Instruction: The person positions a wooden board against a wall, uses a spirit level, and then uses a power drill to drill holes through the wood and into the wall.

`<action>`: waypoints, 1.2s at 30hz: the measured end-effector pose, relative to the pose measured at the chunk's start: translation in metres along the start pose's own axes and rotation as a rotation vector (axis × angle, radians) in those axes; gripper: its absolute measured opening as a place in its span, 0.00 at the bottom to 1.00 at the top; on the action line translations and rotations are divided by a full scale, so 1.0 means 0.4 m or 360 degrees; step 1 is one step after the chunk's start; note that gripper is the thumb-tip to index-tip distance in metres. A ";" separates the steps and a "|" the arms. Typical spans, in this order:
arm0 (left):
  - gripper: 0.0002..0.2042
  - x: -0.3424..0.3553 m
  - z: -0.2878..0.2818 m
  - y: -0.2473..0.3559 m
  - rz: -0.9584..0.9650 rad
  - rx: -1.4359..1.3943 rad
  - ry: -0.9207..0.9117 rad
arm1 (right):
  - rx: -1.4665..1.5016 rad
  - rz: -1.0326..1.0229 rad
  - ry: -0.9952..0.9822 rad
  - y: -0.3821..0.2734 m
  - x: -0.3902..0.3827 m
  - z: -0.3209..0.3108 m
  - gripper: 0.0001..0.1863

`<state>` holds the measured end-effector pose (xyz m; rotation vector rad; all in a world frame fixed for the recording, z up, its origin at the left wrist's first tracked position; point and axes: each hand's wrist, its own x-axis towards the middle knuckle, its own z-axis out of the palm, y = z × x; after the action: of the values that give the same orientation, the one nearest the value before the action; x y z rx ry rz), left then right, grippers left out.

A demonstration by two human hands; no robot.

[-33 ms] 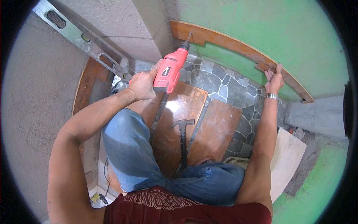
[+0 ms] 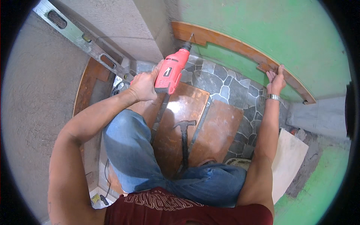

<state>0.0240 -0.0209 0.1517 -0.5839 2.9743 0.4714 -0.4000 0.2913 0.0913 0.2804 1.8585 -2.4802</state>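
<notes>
Evidently clenched, the left hand [image 2: 145, 84] is wrapped round the rear of a pinkish-red power drill [image 2: 172, 71], its curled fingers largely hidden by the back of the hand and the tool body. From the black chuck [image 2: 186, 45], a slim drill bit [image 2: 190, 39] points up to the left end of a long, notched wooden board [image 2: 225, 42] that lies along the green wall [image 2: 243, 22]; whether the tip has entered the wood cannot be told.

Well apart from it, the right hand [image 2: 275, 83] is partly open, fingers extended upward and slightly spread, touching the same board toward its right end, with no full grip around it. A metal-banded wristwatch [image 2: 273, 96] circles that wrist.

Below the drill, a claw hammer [image 2: 185, 144] lies across one of the flat brown wooden panels [image 2: 217, 131] on the grey stone-patterned floor [image 2: 208, 80], near the person's jeans [image 2: 131, 150]. To the left, a spirit level [image 2: 88, 47] leans diagonally, its lower end just beside the left hand.
</notes>
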 end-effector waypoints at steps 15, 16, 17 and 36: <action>0.52 0.002 0.004 -0.006 -0.0054 0.0044 -0.0053 | 0.0013 -0.0002 -0.0006 0.005 0.000 -0.001 0.45; 0.52 0.002 0.003 -0.005 -0.0056 0.0044 -0.0055 | 0.0010 -0.0014 0.0003 0.003 -0.001 0.002 0.44; 0.52 0.003 0.003 -0.005 -0.0060 0.0043 -0.0053 | 0.0008 -0.0025 0.0012 0.002 -0.003 0.004 0.44; 0.51 0.012 0.005 -0.008 -0.0057 0.0009 -0.0043 | 0.0002 -0.0022 -0.0013 -0.001 -0.001 -0.002 0.43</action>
<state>0.0208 -0.0249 0.1482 -0.6239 2.9337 0.4645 -0.3995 0.2921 0.0916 0.2578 1.8624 -2.4879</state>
